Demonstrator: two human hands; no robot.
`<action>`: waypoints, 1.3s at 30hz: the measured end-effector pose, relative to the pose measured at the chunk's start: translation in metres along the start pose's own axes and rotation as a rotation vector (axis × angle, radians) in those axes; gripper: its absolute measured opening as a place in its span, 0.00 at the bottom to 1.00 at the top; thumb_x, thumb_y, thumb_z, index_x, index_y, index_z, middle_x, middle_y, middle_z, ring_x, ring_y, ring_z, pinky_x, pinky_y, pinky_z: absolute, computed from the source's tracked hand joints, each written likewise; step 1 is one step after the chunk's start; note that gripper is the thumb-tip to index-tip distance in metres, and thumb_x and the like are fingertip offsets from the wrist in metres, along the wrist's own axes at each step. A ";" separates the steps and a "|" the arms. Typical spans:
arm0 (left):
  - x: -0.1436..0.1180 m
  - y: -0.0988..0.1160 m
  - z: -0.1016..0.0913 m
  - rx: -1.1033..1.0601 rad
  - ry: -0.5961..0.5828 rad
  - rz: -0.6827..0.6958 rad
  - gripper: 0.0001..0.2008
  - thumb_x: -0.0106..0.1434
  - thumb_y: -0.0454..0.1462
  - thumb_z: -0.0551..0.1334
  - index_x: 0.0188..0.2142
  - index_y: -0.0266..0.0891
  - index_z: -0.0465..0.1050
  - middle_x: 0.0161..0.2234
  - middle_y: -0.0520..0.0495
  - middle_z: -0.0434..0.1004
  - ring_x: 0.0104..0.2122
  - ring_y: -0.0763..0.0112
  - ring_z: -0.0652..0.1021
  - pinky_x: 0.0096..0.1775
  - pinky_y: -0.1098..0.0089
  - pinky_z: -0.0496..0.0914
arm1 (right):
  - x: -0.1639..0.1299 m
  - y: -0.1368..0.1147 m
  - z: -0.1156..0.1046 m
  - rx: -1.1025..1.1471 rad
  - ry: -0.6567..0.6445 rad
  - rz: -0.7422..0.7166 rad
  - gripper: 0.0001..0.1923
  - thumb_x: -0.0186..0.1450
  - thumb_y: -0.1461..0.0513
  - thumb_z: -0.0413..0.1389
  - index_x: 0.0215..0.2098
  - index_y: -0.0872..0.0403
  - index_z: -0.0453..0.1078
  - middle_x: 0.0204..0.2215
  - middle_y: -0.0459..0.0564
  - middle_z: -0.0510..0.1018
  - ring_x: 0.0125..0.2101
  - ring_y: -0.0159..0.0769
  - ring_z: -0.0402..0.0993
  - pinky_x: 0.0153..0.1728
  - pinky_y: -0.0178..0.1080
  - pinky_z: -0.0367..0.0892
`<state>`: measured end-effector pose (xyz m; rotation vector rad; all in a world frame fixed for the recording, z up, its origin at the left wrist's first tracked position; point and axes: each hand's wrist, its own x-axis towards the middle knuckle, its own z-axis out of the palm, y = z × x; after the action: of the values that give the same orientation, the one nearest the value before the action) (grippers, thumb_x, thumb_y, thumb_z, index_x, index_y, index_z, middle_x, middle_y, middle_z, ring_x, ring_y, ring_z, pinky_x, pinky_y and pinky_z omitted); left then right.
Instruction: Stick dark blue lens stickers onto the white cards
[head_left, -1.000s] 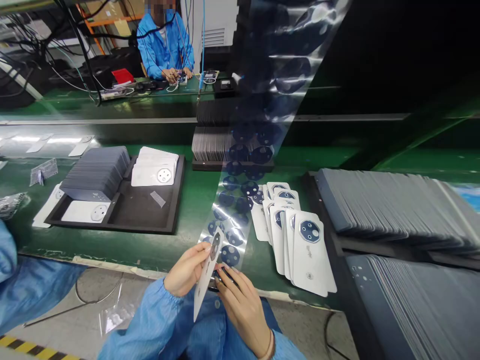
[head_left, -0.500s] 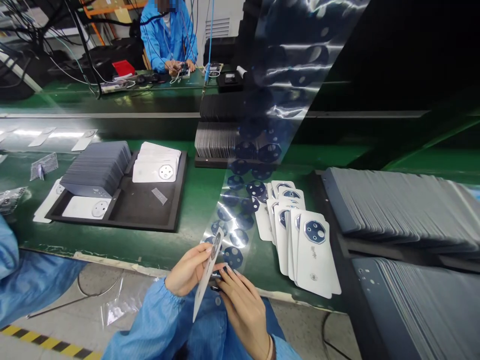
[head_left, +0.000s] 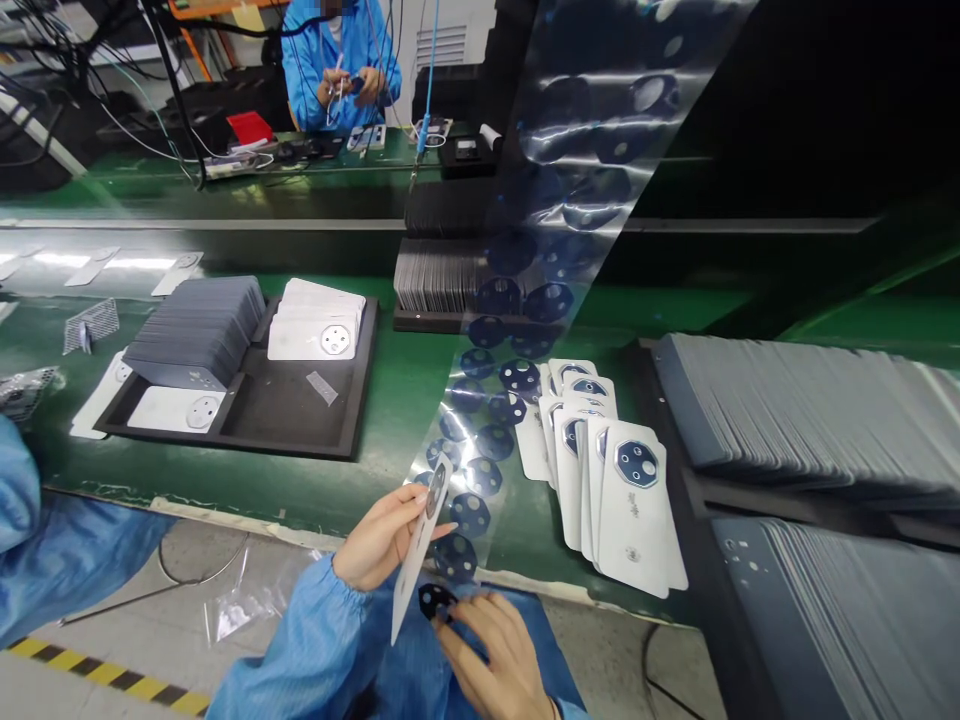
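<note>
Left hand [head_left: 379, 535]: fingers pinched on the edge of a thin white plastic back cover [head_left: 418, 555], held on edge above the lap, its round camera opening uppermost.
Right hand [head_left: 495, 655]: fingertips closed narrowly on a dark blue octagonal lens sticker [head_left: 436, 601], just beside the cover's lower half.
Sticker strip: a long clear film strip carrying dark blue octagonal stickers [head_left: 480, 440] runs from the hands up across the green bench [head_left: 397, 400].
Finished pieces: a fanned row of white covers with blue lens plates [head_left: 626, 500] lies right of the strip.
Tray: a black foam tray [head_left: 292, 405] with grey and white stacks sits to the left.
Background: a person in a blue coat [head_left: 337, 60] works at a far bench.
</note>
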<state>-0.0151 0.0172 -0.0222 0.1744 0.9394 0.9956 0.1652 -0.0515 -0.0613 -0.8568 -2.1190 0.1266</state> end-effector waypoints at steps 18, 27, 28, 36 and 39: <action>-0.042 -0.034 0.053 0.561 0.281 0.375 0.24 0.65 0.59 0.58 0.46 0.42 0.62 0.21 0.56 0.73 0.20 0.75 0.69 0.24 0.77 0.63 | 0.071 0.023 -0.054 1.060 0.409 1.127 0.12 0.53 0.60 0.72 0.27 0.52 0.74 0.27 0.45 0.79 0.26 0.28 0.77 0.28 0.26 0.73; -0.063 -0.051 0.074 0.638 0.345 0.463 0.22 0.69 0.56 0.54 0.49 0.42 0.65 0.20 0.55 0.69 0.21 0.73 0.67 0.26 0.74 0.61 | 0.081 0.016 -0.069 0.913 0.382 1.101 0.10 0.54 0.61 0.71 0.27 0.51 0.74 0.27 0.45 0.80 0.28 0.30 0.80 0.31 0.26 0.76; -0.064 -0.050 0.076 0.652 0.330 0.462 0.23 0.69 0.56 0.53 0.50 0.41 0.65 0.20 0.55 0.69 0.21 0.72 0.67 0.26 0.74 0.61 | 0.082 0.015 -0.070 0.888 0.386 1.091 0.10 0.54 0.61 0.71 0.27 0.51 0.74 0.26 0.45 0.80 0.27 0.30 0.80 0.31 0.26 0.76; -0.073 -0.043 0.087 0.817 0.323 0.458 0.25 0.71 0.56 0.49 0.52 0.40 0.67 0.23 0.52 0.77 0.20 0.70 0.71 0.25 0.72 0.61 | 0.090 0.013 -0.073 0.830 0.380 1.050 0.09 0.54 0.62 0.71 0.25 0.51 0.74 0.24 0.44 0.80 0.23 0.30 0.79 0.26 0.26 0.76; -0.073 -0.044 0.086 0.837 0.335 0.459 0.24 0.71 0.55 0.49 0.51 0.41 0.68 0.22 0.51 0.77 0.20 0.70 0.71 0.25 0.72 0.61 | 0.090 0.014 -0.074 0.818 0.385 1.047 0.09 0.54 0.62 0.70 0.25 0.51 0.74 0.25 0.44 0.79 0.24 0.30 0.79 0.26 0.26 0.76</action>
<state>0.0626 -0.0409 0.0509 0.9824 1.6389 1.0048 0.1880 -0.0005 0.0411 -1.2245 -0.9195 1.1625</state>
